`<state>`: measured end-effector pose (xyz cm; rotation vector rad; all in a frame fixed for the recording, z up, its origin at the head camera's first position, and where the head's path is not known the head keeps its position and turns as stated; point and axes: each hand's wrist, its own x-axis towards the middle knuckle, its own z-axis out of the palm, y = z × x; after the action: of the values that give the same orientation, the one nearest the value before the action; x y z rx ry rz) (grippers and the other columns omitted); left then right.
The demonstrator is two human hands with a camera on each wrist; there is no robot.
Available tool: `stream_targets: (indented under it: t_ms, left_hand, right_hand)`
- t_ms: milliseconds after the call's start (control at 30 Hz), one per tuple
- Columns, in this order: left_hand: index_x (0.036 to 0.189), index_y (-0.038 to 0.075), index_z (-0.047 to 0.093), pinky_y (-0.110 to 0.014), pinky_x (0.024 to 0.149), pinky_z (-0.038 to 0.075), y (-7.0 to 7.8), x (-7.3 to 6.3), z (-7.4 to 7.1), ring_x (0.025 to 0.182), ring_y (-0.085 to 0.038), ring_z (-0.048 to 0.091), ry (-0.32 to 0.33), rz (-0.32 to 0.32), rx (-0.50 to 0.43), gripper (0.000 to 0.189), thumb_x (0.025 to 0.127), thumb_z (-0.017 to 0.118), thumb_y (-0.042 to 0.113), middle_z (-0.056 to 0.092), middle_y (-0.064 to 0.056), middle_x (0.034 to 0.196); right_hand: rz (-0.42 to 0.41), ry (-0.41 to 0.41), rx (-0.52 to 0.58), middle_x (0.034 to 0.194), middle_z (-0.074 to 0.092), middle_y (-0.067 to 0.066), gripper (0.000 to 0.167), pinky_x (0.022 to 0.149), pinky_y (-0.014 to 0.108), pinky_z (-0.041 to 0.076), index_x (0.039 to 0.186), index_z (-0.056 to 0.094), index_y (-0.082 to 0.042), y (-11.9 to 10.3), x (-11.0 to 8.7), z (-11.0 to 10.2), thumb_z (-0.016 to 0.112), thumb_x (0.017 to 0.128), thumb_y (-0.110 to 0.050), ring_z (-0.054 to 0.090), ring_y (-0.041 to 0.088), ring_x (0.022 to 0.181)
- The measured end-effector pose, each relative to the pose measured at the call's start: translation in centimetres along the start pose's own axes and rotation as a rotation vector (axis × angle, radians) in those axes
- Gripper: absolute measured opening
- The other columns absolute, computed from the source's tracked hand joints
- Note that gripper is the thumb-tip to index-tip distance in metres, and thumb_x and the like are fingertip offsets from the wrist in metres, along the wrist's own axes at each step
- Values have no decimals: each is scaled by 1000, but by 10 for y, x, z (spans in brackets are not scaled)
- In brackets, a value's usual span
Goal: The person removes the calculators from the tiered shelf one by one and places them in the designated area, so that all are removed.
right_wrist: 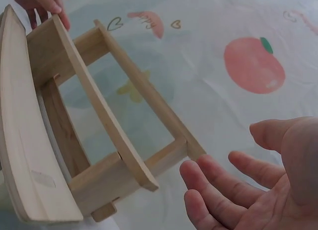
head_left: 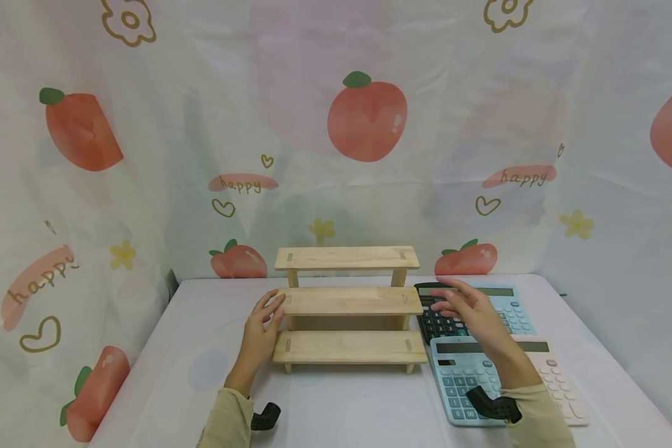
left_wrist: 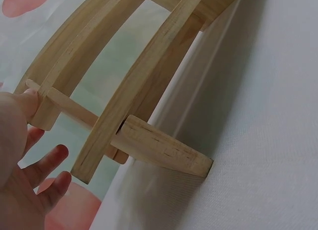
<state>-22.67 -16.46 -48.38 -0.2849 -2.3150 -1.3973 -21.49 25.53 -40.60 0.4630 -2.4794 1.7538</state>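
A three-tier wooden display stand (head_left: 351,301) rests on the table with its steps facing me. My left hand (head_left: 262,326) is at the left end of its middle step. In the left wrist view, the left thumb (left_wrist: 29,100) lies against that step's end, one finger goes behind it, and the other fingers spread free. My right hand (head_left: 473,314) hovers above the calculators, right of the stand. The right fingers (right_wrist: 226,197) are loosely bent, with nothing in them, and appear near the stand's end in the right wrist view.
On the right lie several calculators: a black one (head_left: 438,323) and a blue one (head_left: 522,317) at the back, another blue one (head_left: 465,379) and a pale one (head_left: 562,389) in front. A printed fabric backdrop (head_left: 308,81) encloses the white table (head_left: 341,410) behind and at the sides.
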Motion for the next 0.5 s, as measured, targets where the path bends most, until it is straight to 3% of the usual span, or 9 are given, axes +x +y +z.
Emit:
stream_targets:
  t_ms: [500]
  left_hand:
    - [138,0,61,-59,98,50,-1,0,-1,140,-42,48,-1,1,7,39,102,60,17,50,-18,152]
  right_hand:
    - [-18,-15,31,122,67,-16,52,88,16,54,153,39,-1,-5,11,13,46,109,-29,72,9,101]
